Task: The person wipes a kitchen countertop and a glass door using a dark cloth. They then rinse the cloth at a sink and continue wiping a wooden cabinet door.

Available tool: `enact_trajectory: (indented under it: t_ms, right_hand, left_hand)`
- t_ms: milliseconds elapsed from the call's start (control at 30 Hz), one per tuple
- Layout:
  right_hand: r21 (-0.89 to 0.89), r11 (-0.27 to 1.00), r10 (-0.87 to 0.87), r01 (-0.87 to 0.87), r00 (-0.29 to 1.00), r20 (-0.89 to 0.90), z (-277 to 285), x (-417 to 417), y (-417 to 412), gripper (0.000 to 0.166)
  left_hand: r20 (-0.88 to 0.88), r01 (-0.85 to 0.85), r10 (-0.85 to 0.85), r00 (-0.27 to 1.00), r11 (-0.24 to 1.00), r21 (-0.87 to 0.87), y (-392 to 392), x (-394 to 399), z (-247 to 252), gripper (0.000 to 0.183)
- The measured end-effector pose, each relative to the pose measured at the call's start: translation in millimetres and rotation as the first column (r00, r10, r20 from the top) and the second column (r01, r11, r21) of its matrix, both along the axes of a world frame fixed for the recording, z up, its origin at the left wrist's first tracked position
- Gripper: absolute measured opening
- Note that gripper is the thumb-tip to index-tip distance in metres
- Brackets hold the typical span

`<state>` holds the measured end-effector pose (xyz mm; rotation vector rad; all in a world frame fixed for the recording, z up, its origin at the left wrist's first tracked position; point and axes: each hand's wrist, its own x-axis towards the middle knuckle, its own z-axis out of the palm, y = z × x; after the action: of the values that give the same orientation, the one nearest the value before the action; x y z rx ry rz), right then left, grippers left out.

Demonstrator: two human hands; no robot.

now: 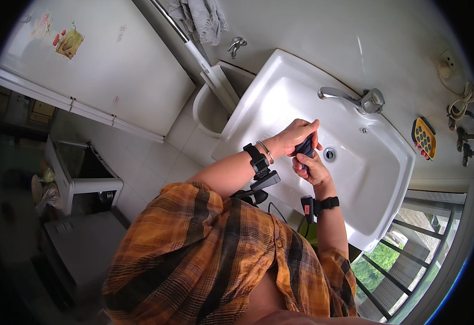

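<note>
Over a white ceramic washbasin point(367, 195), both my hands grip a bunched dark navy cloth point(305, 148). My left hand point(300, 136) closes around its upper part, thumb pointing toward the tap. Just below it, my right hand point(312, 166) has its fingers wrapped around the lower part, with the thumb across the front. The cloth looks tightly gathered, and much of it is hidden inside my fingers. Beyond my hands is the basin's chrome drain point(329, 154). A chrome tap point(342, 94) reaches over the bowl from the back rim; no water stream shows.
Left of the basin, a mop point(208, 69) leans in a pale bucket point(208, 109). A small wall tap point(236, 45) and a grey towel point(202, 20) are above. A yellow soap holder point(424, 138) hangs on the right wall, near a barred window point(407, 243). A white panel point(111, 69) stands left.
</note>
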<state>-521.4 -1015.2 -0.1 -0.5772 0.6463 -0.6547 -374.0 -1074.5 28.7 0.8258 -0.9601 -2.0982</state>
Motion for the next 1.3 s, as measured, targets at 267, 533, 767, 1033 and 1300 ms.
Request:
enact_trajectory:
  t_ms: [267, 533, 767, 1033, 1300]
  right_hand:
    - [-0.565, 0.746, -0.475, -0.353, 0.313, -0.823, -10, 25, -3, 0.037]
    - [-0.356, 0.677, -0.560, -0.645, -0.137, -0.817, -5, 33, -9, 0.038]
    - [-0.432, 0.731, -0.534, -0.529, -0.050, -0.844, 41, 116, 6, 0.043]
    - [-0.315, 0.916, -0.028, -0.249, 0.743, -0.668, 43, 301, 32, 0.029]
    - [-0.396, 0.516, 0.238, -0.760, 0.571, -0.786, 0, 579, 72, 0.019]
  left_hand:
    - [0.200, -0.336, 0.323, 0.925, 0.941, 0.030, -7, -19, -12, 0.050]
    - [0.239, -0.514, 0.475, 0.847, 0.847, 0.139, -2, -16, -13, 0.049]
    - [0.116, -0.344, 0.354, 0.928, 0.934, -0.097, 10, 81, -25, 0.052]
    - [-0.021, -0.458, 0.461, 0.887, 0.874, -0.162, 78, 299, -13, 0.043]
    - [0.428, -0.748, 0.848, 0.311, 0.496, -0.440, 172, 560, -52, 0.052]
